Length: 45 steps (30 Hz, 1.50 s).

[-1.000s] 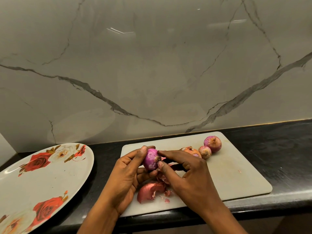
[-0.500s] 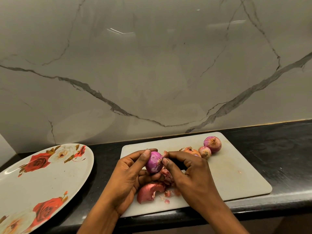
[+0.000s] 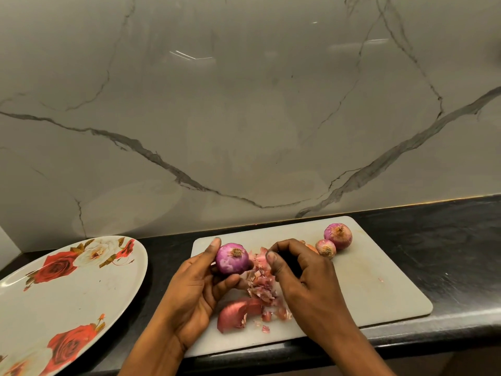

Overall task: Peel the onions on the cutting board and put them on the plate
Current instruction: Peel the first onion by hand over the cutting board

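Note:
My left hand (image 3: 189, 289) holds a partly peeled purple onion (image 3: 233, 259) just above the white cutting board (image 3: 374, 283), root end up. My right hand (image 3: 301, 272) is just right of it, fingers curled, with thumb and forefinger pinching a flake of pink onion skin (image 3: 260, 253). Loose skin scraps (image 3: 261, 284) and one large curved peel (image 3: 233, 314) lie on the board below my hands. Two unpeeled onions (image 3: 338, 236) (image 3: 326, 248) sit at the board's far side. A third onion (image 3: 311, 246) is mostly hidden behind my right hand. The floral plate (image 3: 67, 289) lies to the left and holds no onions.
The board rests on a black counter (image 3: 447, 253) whose front edge runs close under my wrists. A grey marble wall (image 3: 244, 118) rises directly behind the board and plate.
My right hand has pulled away to the right from the onion, and more skin scraps lie on the board. My left hand has turned the onion so that its root end faces up.

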Available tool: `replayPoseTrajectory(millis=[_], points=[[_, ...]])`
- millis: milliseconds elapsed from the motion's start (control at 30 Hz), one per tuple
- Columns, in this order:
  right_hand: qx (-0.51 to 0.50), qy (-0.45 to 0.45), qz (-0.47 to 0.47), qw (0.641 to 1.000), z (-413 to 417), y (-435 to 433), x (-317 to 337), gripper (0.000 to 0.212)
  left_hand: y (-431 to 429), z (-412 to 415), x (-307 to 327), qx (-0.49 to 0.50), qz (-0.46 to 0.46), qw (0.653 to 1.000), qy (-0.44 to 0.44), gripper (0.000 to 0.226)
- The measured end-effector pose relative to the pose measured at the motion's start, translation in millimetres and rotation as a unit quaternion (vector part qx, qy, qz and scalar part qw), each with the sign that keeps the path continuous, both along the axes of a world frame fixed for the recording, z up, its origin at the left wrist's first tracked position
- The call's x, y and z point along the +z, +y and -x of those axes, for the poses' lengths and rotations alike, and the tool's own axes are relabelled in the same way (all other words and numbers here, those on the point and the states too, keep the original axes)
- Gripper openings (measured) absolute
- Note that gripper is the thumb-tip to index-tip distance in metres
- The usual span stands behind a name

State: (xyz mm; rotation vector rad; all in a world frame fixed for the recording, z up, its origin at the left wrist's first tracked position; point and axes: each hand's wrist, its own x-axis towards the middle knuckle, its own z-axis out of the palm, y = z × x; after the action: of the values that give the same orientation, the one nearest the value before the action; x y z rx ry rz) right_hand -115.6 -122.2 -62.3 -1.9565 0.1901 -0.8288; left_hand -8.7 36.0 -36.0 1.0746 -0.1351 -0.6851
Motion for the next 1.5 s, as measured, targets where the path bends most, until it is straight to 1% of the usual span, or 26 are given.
replayPoseTrajectory(millis=[67, 133, 200, 367, 500, 600, 667, 733, 833, 933, 1033, 1100, 1200, 1300, 1400, 1433, 1500], points=[[-0.007, 0.002, 0.022, 1.000, 0.7, 2.8, 0.1, 0.008, -0.4, 1.5, 0.7, -0.002, -0.005, 1.000, -0.013, 0.042], [-0.017, 0.009, 0.038, 0.999, 1.2, 5.9, -0.7, 0.015, -2.2, 3.8, 1.2, -0.002, -0.005, 1.000, -0.026, 0.041], [-0.027, 0.014, 0.031, 0.999, 0.7, 6.2, -1.2, 0.022, -1.7, 3.8, 2.1, 0.010, 0.000, 0.999, -0.032, 0.040], [-0.036, 0.020, 0.034, 0.999, 1.5, 6.9, -0.8, 0.006, -0.3, 2.5, 1.1, 0.014, 0.008, 0.999, -0.040, 0.032], [-0.027, 0.032, 0.039, 0.998, 3.4, 5.7, -2.5, 0.016, -3.0, 4.7, 1.4, 0.028, -0.024, 0.997, -0.062, 0.033], [-0.028, 0.047, 0.044, 0.998, 2.0, 3.9, -5.6, 0.024, -0.8, 5.2, -0.8, 0.034, -0.029, 0.994, -0.096, 0.033], [-0.027, 0.044, 0.044, 0.998, 1.2, 3.0, -7.4, 0.028, 1.2, 5.5, -2.6, 0.021, -0.041, 0.990, -0.135, 0.039], [-0.023, 0.027, 0.022, 0.999, 1.3, 3.4, -7.1, 0.027, 1.6, 5.4, -5.2, 0.010, -0.053, 0.984, -0.171, 0.049], [-0.013, 0.005, -0.010, 1.000, 2.3, 4.9, -3.8, 0.028, 2.0, 4.6, -9.3, 0.003, -0.044, 0.981, -0.190, 0.061], [-0.008, -0.006, -0.002, 1.000, 3.3, 6.8, -1.4, 0.022, 2.5, 1.4, -15.1, 0.004, -0.042, 0.979, -0.201, 0.072], [-0.022, -0.017, 0.007, 1.000, 3.5, 5.6, -2.3, 0.014, 3.1, -1.1, -19.3, -0.004, -0.055, 0.975, -0.216, 0.071], [-0.016, -0.016, 0.000, 1.000, 2.7, 5.0, -2.9, 0.017, 3.2, -1.0, -21.3, -0.009, -0.069, 0.968, -0.241, 0.069], [0.023, -0.012, -0.012, 1.000, 2.2, 5.9, -2.0, 0.028, 2.1, 2.9, -19.9, -0.017, -0.082, 0.958, -0.275, 0.067], [0.050, 0.000, 0.004, 0.999, 2.2, 7.0, -1.3, 0.033, 0.6, 5.1, -18.4, -0.023, -0.090, 0.951, -0.296, 0.066], [0.044, -0.003, -0.019, 0.999, 0.9, 3.5, -2.9, 0.031, 1.0, 1.3, -20.8, -0.024, -0.092, 0.950, -0.297, 0.078], [0.043, -0.004, -0.024, 0.999, 0.6, 2.9, -3.6, 0.029, 1.5, 0.9, -20.8, -0.024, -0.093, 0.950, -0.297, 0.078], [0.044, -0.006, -0.024, 0.999, 0.4, 3.4, -4.6, 0.030, 2.2, 0.5, -20.7, -0.025, -0.096, 0.949, -0.298, 0.071]])
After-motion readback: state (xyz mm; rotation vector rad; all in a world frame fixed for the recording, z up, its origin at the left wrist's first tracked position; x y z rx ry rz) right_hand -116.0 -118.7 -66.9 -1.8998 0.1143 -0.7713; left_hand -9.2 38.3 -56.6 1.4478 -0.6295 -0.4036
